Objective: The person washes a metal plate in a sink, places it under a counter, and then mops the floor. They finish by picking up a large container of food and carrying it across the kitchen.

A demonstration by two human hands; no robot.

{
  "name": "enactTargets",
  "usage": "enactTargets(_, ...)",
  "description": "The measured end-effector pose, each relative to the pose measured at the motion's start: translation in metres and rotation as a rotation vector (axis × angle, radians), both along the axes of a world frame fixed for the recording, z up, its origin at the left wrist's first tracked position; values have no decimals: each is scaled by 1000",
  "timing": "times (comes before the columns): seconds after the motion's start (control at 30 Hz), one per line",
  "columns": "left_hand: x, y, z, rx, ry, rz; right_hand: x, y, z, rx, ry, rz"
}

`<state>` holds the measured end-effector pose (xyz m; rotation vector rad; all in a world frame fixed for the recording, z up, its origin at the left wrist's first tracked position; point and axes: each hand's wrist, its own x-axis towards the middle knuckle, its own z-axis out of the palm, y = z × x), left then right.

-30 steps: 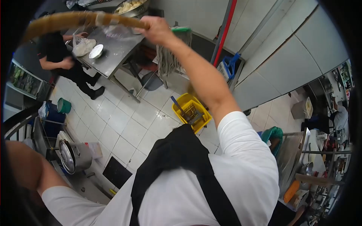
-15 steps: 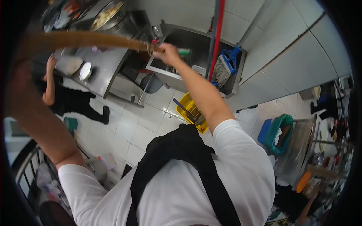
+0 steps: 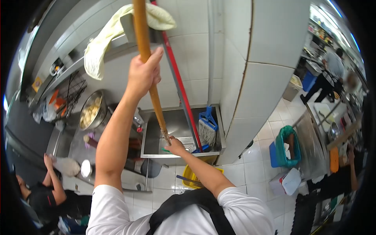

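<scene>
A long wooden pole (image 3: 153, 94) stands steeply tilted over the metal sink (image 3: 145, 135), its upper end running out of the top of the view. My left hand (image 3: 144, 74) is closed around it at upper mid-length. Lower down, my right hand (image 3: 175, 146) grips the pole near its bottom end, where a cord-like wrapping shows. A small green thing lies by my right fingertips; what it is I cannot make out. Right of the pole, a red pole (image 3: 180, 80) and a mop (image 3: 207, 127) with a blue head lean in the sink.
A pale yellow cloth (image 3: 96, 58) hangs over the wall shelf. Left of the sink is a bowl of pale food pieces (image 3: 91, 111). A co-worker (image 3: 51, 188) works at the left counter. A yellow basket (image 3: 191, 178) sits below the sink, and a tiled pillar (image 3: 250, 78) rises at right.
The wooden pole has swung from nearly level at the left to steep over the sink. My left hand has come up and inward; my right hand is lower in view. The view has tilted up.
</scene>
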<state>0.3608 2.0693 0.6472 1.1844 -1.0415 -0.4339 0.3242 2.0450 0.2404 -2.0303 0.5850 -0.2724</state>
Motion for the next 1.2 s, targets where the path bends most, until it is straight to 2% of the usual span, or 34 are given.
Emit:
enactTargets(0.07,12,-37,2,58,-40,-2,-24,-7,-13,-45,1,-22)
enactTargets(0.2,43,-100,-16,170,-147,73,-65,-30,-81,-61,139,-4)
enactTargets(0.23,53,-113,-30,218,-175,102,-81,-32,-92,-69,158,0)
enactTargets(0.33,85,-143,-87,314,-241,189,-149,-32,-108,171,217,-202)
enactTargets(0.4,105,-158,-136,393,-271,264,-201,-36,-157,-47,261,-175)
enactTargets(0.47,115,-165,-162,474,-251,216,-266,-21,-171,218,321,-367)
enactTargets(0.57,97,-171,-164,525,-457,223,-352,8,-148,180,446,-453)
enactTargets(0.63,89,-174,-172,559,-699,402,-411,32,-159,349,518,-652)
enactTargets(0.67,82,-174,-182,579,-825,485,-437,48,-161,569,541,-811)
enactTargets(0.73,105,-187,-211,547,-1266,267,-485,83,-163,712,571,-1011)
enactTargets(0.77,96,-185,-212,570,-1071,344,-511,101,-171,781,615,-1055)
enactTargets(0.8,117,-198,-231,519,-1322,295,-536,118,-184,851,654,-1097)
enactTargets(0.83,114,-188,-226,507,-1491,266,-559,139,-198,907,676,-1129)
enactTargets(0.87,102,-178,-213,641,-1552,269,-577,162,-209,968,698,-1154)
enactTargets(0.93,114,-183,-228,750,-1502,313,-600,196,-214,1038,798,-1128)
enactTargets(0.97,92,-169,-212,835,-1483,249,-610,211,-220,1095,794,-1131)
enactTargets(1.0,93,-163,-224,794,-1642,265,-622,221,-228,1146,791,-1129)
enactTargets(1.07,50,-148,-219,1038,-938,184,-646,233,-256,1172,777,-1147)
enactTargets(1.1,82,-146,-272,856,-1181,288,-654,216,-253,1133,779,-1139)
enactTargets(1.13,64,-137,-283,833,-978,254,-662,212,-255,1108,786,-1124)
enactTargets(1.17,42,-126,-285,1160,-1089,319,-688,206,-305,1179,763,-1087)
enactTargets(1.2,29,-112,-297,1187,-1153,362,-702,188,-328,1165,816,-1011)
